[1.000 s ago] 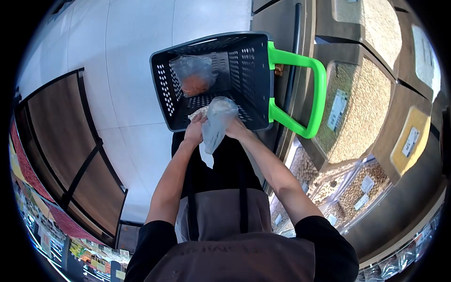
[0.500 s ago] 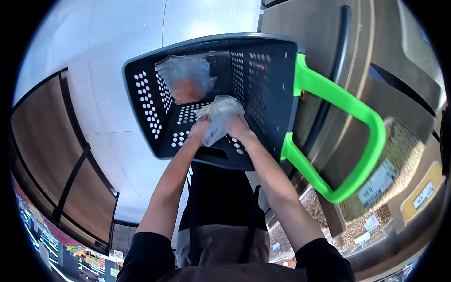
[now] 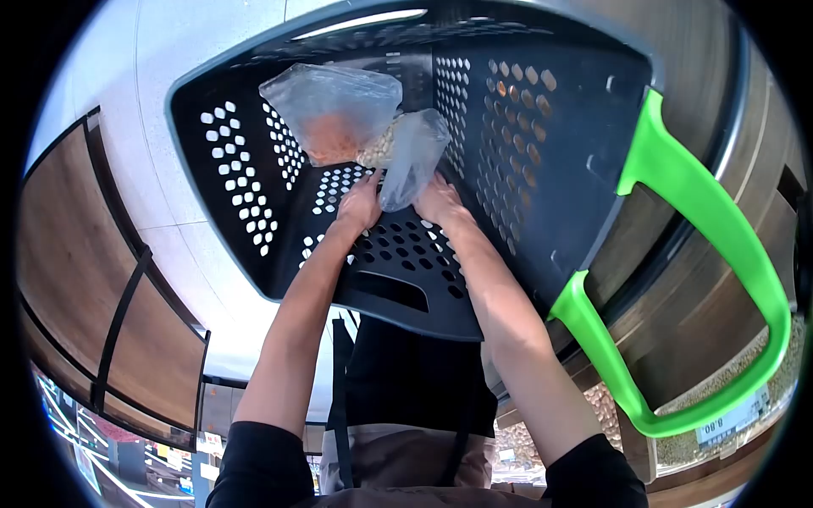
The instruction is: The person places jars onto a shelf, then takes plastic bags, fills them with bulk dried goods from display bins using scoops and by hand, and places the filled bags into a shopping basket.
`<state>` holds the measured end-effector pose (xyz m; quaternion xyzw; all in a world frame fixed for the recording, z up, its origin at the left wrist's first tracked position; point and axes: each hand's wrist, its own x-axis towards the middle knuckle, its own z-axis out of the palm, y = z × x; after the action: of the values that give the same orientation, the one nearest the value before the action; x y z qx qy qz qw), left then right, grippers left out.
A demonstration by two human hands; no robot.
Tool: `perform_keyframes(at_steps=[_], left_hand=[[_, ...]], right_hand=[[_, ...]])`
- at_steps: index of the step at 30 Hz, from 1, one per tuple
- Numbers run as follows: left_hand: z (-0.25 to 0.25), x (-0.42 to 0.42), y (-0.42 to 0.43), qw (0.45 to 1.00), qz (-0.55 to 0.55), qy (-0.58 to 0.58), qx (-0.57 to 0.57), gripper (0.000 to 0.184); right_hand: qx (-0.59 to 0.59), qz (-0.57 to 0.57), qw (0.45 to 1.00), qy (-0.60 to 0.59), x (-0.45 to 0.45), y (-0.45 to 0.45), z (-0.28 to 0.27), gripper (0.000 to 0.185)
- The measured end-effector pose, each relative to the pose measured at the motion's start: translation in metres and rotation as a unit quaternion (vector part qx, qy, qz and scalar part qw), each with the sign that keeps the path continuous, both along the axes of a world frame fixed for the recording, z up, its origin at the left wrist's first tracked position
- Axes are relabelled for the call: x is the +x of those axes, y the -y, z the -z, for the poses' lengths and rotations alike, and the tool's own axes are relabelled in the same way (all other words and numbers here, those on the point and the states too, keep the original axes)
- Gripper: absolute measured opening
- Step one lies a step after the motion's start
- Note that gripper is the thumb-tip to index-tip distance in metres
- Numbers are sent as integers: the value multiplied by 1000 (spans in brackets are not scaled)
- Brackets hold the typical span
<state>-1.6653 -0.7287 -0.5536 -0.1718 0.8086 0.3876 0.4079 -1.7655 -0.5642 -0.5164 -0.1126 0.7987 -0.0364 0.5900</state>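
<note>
Deep inside a dark grey shopping basket [image 3: 584,127], a clear plastic bag of pale beans or nuts [image 3: 415,157] rests low, its loose top pointing towards me. My left hand [image 3: 361,206] grips it from the left, fingertips tucked at its lower edge. On the other side, my right hand [image 3: 439,201] holds it, with the fingers partly hidden behind the plastic. Touching it on the left is a second clear bag with orange-pink contents [image 3: 334,118], lying against the basket's far wall.
A bright green handle [image 3: 720,212] hangs off the basket's right side. Beyond it stand wooden bulk bins with grains and a price label [image 3: 732,423]. Brown wooden panels [image 3: 76,254] with black frames are at the left, beside the pale tiled floor [image 3: 169,262].
The basket looks larger and nearer. My hands have reached further in with the bag of pale beans or nuts, which now sits against the orange-pink bag.
</note>
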Motion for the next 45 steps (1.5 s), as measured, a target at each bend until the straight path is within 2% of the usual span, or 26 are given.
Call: perform_keyframes(at_steps=[1, 3, 4, 7, 12, 15, 17, 20, 21, 23, 24, 25, 27, 28, 30, 31, 32, 33, 36, 39, 41, 42, 45], left_hand=[[-16, -6, 5, 999, -30, 27, 22, 54], [-58, -21, 14, 994, 28, 109, 2, 48], [-66, -13, 16, 997, 26, 74, -4, 41], [-95, -4, 23, 995, 73, 58, 18, 37], [-159, 21, 30, 996, 91, 9, 10, 35], [-210, 28, 36, 995, 91, 19, 24, 36], [-247, 45, 38, 997, 81, -4, 15, 36], [-275, 84, 38, 973, 27, -227, -39, 34], [-281, 94, 43, 970, 31, -236, -43, 34], [-314, 102, 52, 995, 78, -63, 3, 34], [-318, 110, 56, 993, 117, -18, 20, 35], [-327, 122, 56, 992, 120, -23, 19, 35], [-345, 149, 57, 995, 98, -20, 11, 36], [-348, 163, 55, 995, 99, -24, 8, 36], [-351, 191, 46, 992, 125, -24, 16, 37], [-358, 204, 42, 992, 124, -26, 12, 37], [-366, 215, 37, 980, 198, -12, 18, 37], [-371, 219, 34, 962, 271, 3, 22, 36], [-367, 195, 28, 971, 236, -10, 46, 38], [-377, 157, 19, 978, 200, -28, 44, 34], [-387, 124, 1, 987, 131, -58, 68, 32], [-395, 102, -10, 983, 124, -103, 91, 31], [-423, 28, -50, 972, 92, -175, 127, 31]], right_hand=[[16, -27, 999, 21, 4, -6, 4, 59], [22, -46, 999, 18, 1, -6, -16, 58], [32, -64, 997, 21, 0, -5, -30, 58], [31, -64, 997, 39, 1, -7, -71, 55], [7, -65, 997, 44, 7, -5, -154, 50], [-1, -55, 998, -13, 24, -6, -194, 50], [-5, -51, 998, -23, 31, -6, -224, 51], [-4, -47, 999, -14, 39, 0, -277, 50], [-7, -44, 999, -23, 47, 1, -293, 50], [-40, -77, 987, -132, 70, 0, -325, 49], [-59, -75, 983, -159, 81, -2, -339, 46], [-59, -73, 982, -165, 96, -5, -347, 46], [-141, -3, 960, -244, 135, -14, -346, 44], [-143, -3, 958, -248, 153, -15, -354, 44], [-183, 105, 964, -160, 194, -17, -370, 40], [-171, 125, 968, -136, 219, -22, -378, 38], [-138, 111, 978, -106, 238, -21, -396, 39], [-157, 69, 982, -81, 261, -27, -391, 40], [-103, 34, 984, -144, 274, -30, -404, 43], [-117, 95, 983, -102, 253, -27, -423, 43], [-66, 12, 996, -61, 239, -24, -442, 43], [-65, -13, 994, -87, 238, -26, -445, 40], [-108, 41, 991, -68, 219, -51, -418, 35]])
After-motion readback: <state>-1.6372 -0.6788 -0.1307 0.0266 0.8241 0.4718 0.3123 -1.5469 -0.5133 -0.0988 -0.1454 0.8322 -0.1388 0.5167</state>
